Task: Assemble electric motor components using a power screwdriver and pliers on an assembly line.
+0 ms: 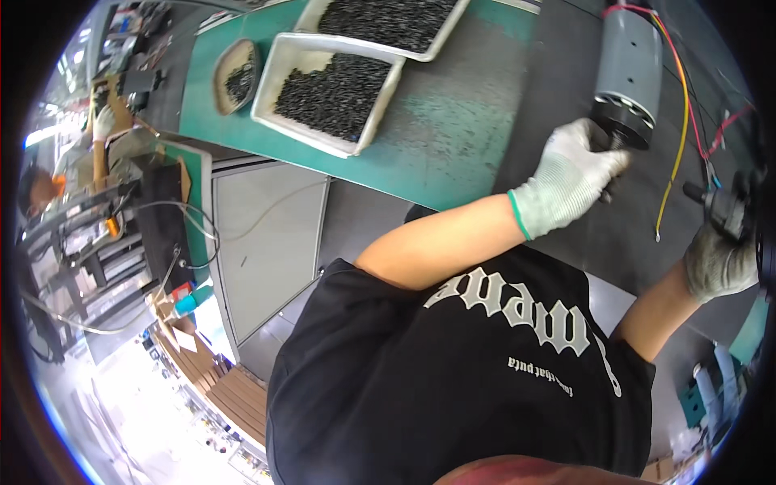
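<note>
A grey cylindrical motor [629, 61] with a black end lies on the dark mat at the upper right. My left hand [570, 174], in a white knit glove with a green cuff, has its fingers closed round the shaft [617, 141] at that black end. The fingers partly hide the shaft. At the far right edge my right hand [719, 263], gloved too, is closed on a black part with a short stub [727, 206]. The dark rim of the picture cuts that part off, so its kind does not show.
Red, yellow and black wires [679, 89] trail beside the motor. On the green tabletop [453, 129] stand a white tray [263, 89] of small black pieces, a second such tray [432, 50] and a small round dish [220, 81]. Another person [40, 190] works at the far left.
</note>
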Action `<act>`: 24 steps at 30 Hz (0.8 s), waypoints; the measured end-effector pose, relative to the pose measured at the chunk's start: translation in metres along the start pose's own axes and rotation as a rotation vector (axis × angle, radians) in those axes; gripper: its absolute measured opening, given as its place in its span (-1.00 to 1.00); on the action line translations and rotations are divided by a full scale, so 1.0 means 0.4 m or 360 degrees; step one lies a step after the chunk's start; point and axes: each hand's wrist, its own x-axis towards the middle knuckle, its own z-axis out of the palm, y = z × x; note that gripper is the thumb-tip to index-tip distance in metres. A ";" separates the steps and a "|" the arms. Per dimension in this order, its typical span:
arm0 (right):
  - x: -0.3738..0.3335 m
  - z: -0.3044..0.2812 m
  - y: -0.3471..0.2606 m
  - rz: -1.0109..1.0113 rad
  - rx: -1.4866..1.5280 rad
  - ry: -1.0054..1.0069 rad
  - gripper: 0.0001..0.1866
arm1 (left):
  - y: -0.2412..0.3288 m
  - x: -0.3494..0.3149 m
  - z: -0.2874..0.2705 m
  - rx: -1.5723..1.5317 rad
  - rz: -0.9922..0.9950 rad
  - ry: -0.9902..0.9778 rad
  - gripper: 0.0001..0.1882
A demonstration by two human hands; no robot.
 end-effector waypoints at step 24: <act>0.121 -0.206 0.231 -0.0097 0.0813 -0.0998 -0.60 | 0.439 -0.139 -0.761 0.3682 0.0784 0.0505 -0.89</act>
